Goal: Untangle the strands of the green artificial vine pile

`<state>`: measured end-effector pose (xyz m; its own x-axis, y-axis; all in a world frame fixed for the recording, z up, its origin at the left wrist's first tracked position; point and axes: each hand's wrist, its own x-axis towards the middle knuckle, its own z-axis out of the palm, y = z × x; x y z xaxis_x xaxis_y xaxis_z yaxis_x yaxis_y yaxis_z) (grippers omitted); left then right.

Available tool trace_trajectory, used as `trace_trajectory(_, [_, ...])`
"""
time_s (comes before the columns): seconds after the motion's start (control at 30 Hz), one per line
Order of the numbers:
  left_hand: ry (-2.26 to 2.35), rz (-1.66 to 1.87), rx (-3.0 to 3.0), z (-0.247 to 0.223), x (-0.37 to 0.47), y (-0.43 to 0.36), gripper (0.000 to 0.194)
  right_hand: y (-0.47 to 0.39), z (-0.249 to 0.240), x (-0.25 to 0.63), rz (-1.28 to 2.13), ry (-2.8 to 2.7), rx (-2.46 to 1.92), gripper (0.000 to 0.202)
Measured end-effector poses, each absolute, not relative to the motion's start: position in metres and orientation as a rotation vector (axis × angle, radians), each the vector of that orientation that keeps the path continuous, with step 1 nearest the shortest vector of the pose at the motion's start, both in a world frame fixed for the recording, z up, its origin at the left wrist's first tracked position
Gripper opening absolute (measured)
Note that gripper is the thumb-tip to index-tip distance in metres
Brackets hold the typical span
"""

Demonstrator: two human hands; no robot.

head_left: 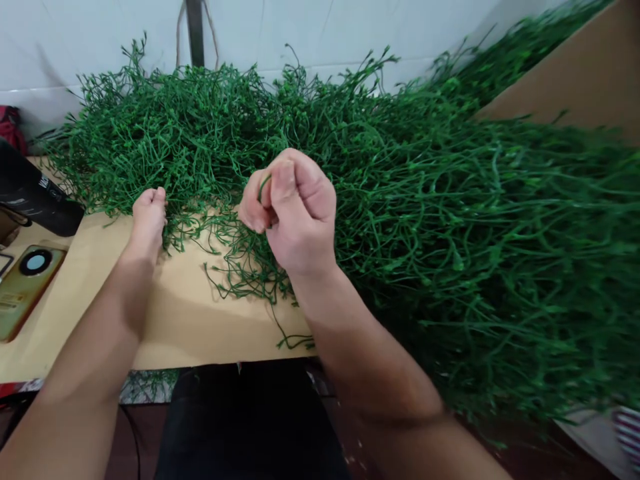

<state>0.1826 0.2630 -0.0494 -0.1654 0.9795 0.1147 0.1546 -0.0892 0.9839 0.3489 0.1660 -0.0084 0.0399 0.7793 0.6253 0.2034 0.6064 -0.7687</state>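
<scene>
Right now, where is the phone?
In the head view, the phone lies at the left edge, just below the black bottle and to the left of the left hand.

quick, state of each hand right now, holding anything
Left hand: curled at the green pile; whether fully closed or holding anything cannot be told.
Right hand: closed, holding a green stem.

A great tangle of thin green sprigs (475,220), forked at the tips, sprawls before me, heaped thickest at the right; loose strands (247,283) straggle over the tan board (200,333), and one bent stem (263,187) curves in the right hand (297,207).
</scene>
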Motion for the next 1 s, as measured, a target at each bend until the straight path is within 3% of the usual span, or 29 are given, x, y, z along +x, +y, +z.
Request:
trace_trajectory(0.2, [1.225,1.236,1.21,-0.04,0.191,0.251,0.029,0.182,-0.022,0.373,0.001,-1.594,-1.352,0.037])
trace_trajectory(0.33, [1.149,1.194,1.268,-0.038,0.197,0.243,0.029,0.19,-0.036,0.383,-0.153,-1.584,-1.524,0.018])
trace_trajectory(0.57, [1.127,1.159,1.401,-0.036,0.195,0.237,0.03,0.183,-0.036,0.357,-0.135,-1.746,-1.381,0.022])
trace_trajectory(0.73, [1.099,1.087,1.555,-0.036,0.199,0.232,0.024,0.182,-0.04,0.333,0.054,-1.948,-1.38,0.021])
trace_trajectory(1.0, [1.1,1.049,1.599,-0.036,0.194,0.236,0.029,0.185,-0.037,0.341,0.299,-1.724,-1.143,0.023])
